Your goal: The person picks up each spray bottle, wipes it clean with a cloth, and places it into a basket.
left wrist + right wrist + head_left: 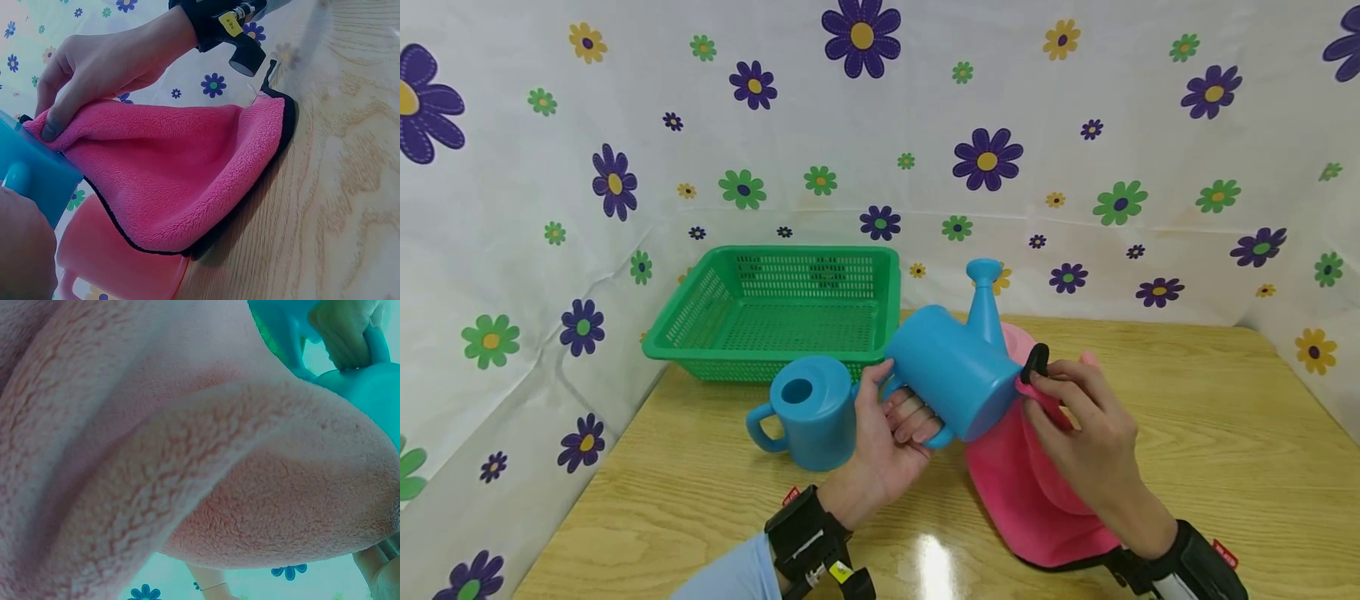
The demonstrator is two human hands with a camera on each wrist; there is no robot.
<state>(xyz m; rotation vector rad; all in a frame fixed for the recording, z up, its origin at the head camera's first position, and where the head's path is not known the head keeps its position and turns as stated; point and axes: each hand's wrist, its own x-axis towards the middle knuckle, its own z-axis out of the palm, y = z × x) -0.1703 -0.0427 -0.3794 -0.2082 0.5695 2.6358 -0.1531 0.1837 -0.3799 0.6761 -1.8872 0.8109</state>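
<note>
Seen at nine o'clock, near the flower wall: a green basket [775,308] on the desk [1187,433], far from both hands. Just in front of it, a small blue cup [812,412] with a handle and a hole in its top, standing upright. Right beside that, at about six o'clock, the left hand [880,442]. Fingers [917,421] curled tight through the handle of a blue watering can [955,371]. Can held up off the desk and tipped on its side, spout pointing up toward twelve o'clock. Behind the can, a pink cup [112,262], mostly hidden. At three o'clock from the can, the right hand [1090,425]. Fingers [62,106] pressed together, pinching a pink cloth [1022,492] with a black edge against the bottom of the can. Rest of the cloth hanging down, its lower end lying on the desk. Black bands with cameras worn on both wrists. Fuzzy cloth filling nearly the whole right wrist view.
</note>
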